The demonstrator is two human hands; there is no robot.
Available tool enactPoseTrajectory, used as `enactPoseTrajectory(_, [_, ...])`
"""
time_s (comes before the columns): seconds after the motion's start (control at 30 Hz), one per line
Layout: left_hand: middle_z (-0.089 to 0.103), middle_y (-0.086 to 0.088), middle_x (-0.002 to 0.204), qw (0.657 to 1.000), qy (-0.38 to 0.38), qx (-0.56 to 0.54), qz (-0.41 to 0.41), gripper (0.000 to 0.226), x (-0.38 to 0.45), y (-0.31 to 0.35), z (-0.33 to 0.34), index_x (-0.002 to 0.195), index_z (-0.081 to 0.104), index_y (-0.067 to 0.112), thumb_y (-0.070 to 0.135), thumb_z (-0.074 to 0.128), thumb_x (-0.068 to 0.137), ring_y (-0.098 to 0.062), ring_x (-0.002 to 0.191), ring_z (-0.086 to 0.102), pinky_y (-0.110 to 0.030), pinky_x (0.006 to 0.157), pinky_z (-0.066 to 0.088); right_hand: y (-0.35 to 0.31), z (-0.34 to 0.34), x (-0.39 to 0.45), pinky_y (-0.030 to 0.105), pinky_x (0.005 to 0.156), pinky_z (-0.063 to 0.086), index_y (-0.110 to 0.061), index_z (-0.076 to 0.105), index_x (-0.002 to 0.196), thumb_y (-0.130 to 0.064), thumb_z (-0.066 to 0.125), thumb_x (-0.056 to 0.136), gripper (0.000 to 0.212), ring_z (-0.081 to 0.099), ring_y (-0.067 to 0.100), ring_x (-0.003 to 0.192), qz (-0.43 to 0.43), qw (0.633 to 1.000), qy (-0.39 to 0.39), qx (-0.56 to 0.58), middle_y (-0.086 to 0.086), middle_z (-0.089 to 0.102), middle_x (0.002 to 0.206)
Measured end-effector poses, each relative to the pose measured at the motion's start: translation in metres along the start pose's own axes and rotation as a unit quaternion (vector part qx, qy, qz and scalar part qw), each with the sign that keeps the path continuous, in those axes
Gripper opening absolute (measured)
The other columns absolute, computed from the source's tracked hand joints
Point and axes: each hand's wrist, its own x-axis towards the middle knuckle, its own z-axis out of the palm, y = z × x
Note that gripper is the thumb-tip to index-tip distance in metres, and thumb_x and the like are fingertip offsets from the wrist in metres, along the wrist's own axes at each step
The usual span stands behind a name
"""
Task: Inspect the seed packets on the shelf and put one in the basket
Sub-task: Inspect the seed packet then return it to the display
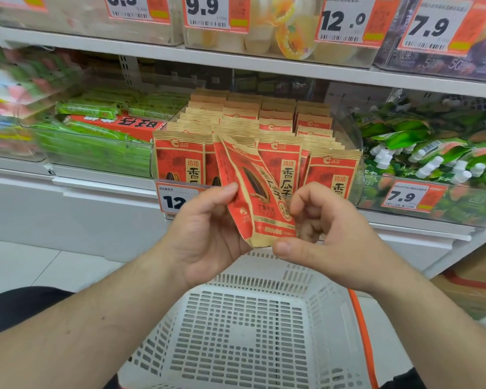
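Note:
A red and tan seed packet (253, 192) with a black sunflower seed printed on it is tilted between both hands, in front of the shelf. My left hand (205, 234) pinches its left edge with thumb and fingers. My right hand (328, 234) pinches its lower right corner. Behind it, rows of the same seed packets (264, 127) stand upright in a clear bin on the shelf. A white slotted basket (236, 332) sits directly below my hands, with nothing in it.
Green snack packs (96, 136) fill the bin to the left, green pouches with white caps (432, 158) the bin to the right. Price tags (413, 196) hang on the shelf edges. The upper shelf (236, 57) holds jelly cups. An orange basket handle (362, 332) runs along the right.

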Motion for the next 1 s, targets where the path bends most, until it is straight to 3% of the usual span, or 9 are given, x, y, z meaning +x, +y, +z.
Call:
enactPoseTrajectory(0.13, [0.066,-0.022,0.124,0.998,-0.053,-0.04,-0.001,0.074,0.0,0.002,-0.004,0.12,0.069,0.004,0.028,0.09,0.054,-0.035,0.105,0.068,-0.044,0.084,0.059,0.0,-0.005,-0.001,0.039,0.056,0.045,-0.023,0.056,0.088,-0.046,0.082,0.058,0.046,0.048,0.019,0.058,-0.006,1.0,-0.021,0.002,-0.013,0.063,0.076])
enactPoseTrajectory(0.4, [0.069,-0.019,0.12,0.995,-0.087,-0.043,-0.003,0.061,0.0,0.001,-0.007,0.112,0.074,0.008,0.031,0.087,0.057,-0.033,0.105,0.069,-0.041,0.086,0.058,0.004,-0.015,-0.001,0.031,0.064,0.053,-0.022,0.059,0.096,-0.015,0.082,0.067,0.038,0.059,0.012,0.061,-0.003,0.998,-0.066,0.015,-0.018,0.067,0.082])
enactPoseTrajectory(0.5, [0.064,-0.023,0.127,0.995,-0.093,-0.032,-0.006,0.07,0.001,0.002,-0.009,0.119,0.07,0.006,0.03,0.088,0.055,-0.038,0.111,0.065,-0.048,0.089,0.057,0.006,-0.015,0.0,0.033,0.061,0.049,-0.019,0.053,0.096,-0.031,0.089,0.063,0.05,0.056,0.02,0.062,0.008,0.997,-0.067,0.03,-0.013,0.068,0.082])
enactPoseTrajectory(0.6, [0.054,-0.03,0.134,0.991,-0.135,-0.006,-0.018,0.089,0.002,0.0,-0.01,0.138,0.053,0.0,0.03,0.086,0.061,-0.043,0.114,0.06,-0.056,0.094,0.051,0.01,-0.013,0.005,0.03,0.057,0.043,-0.021,0.049,0.103,-0.061,0.093,0.044,0.084,0.049,0.02,0.061,0.055,0.995,-0.013,0.083,-0.006,0.064,0.085])
enactPoseTrajectory(0.67, [0.048,-0.03,0.137,0.984,-0.174,0.007,-0.03,0.092,0.002,-0.002,-0.009,0.145,0.043,0.0,0.029,0.083,0.067,-0.041,0.115,0.056,-0.055,0.095,0.048,0.011,-0.011,0.009,0.021,0.058,0.049,-0.02,0.051,0.121,-0.045,0.097,0.046,0.092,0.059,0.01,0.062,0.081,0.988,0.004,0.13,-0.003,0.065,0.089])
enactPoseTrajectory(0.7, [0.049,-0.029,0.136,0.983,-0.18,0.013,-0.034,0.089,0.002,-0.003,-0.009,0.144,0.046,0.002,0.028,0.083,0.067,-0.04,0.114,0.057,-0.053,0.095,0.048,0.01,-0.01,0.009,0.019,0.061,0.052,-0.016,0.052,0.126,-0.031,0.093,0.054,0.084,0.067,0.009,0.069,0.091,0.983,-0.006,0.162,0.0,0.069,0.093])
enactPoseTrajectory(0.8, [0.062,-0.024,0.129,0.984,-0.168,0.046,-0.029,0.071,0.004,-0.004,-0.011,0.131,0.063,0.008,0.03,0.085,0.067,-0.036,0.108,0.064,-0.049,0.092,0.053,0.006,-0.004,0.007,0.02,0.069,0.056,-0.011,0.061,0.12,-0.017,0.084,0.064,0.06,0.073,0.014,0.092,0.098,0.976,-0.033,0.192,0.005,0.075,0.106])
enactPoseTrajectory(0.9, [0.063,-0.027,0.126,0.991,-0.083,0.107,-0.006,0.06,0.007,-0.001,-0.011,0.125,0.065,0.005,0.03,0.079,0.072,-0.037,0.105,0.065,-0.049,0.089,0.056,0.008,-0.003,0.009,0.025,0.065,0.057,-0.013,0.059,0.117,-0.011,0.083,0.063,0.059,0.074,0.015,0.085,0.1,0.972,0.032,0.211,0.004,0.076,0.1])
enactPoseTrajectory(1.0, [0.072,-0.019,0.108,0.979,-0.013,0.197,0.05,0.043,0.01,0.001,-0.012,0.116,0.068,0.006,0.03,0.062,0.08,-0.029,0.092,0.07,-0.039,0.077,0.058,0.007,-0.001,0.013,0.025,0.056,0.054,-0.022,0.059,0.109,-0.019,0.088,0.062,0.054,0.071,0.015,0.071,0.095,0.979,0.095,0.154,0.009,0.073,0.093])
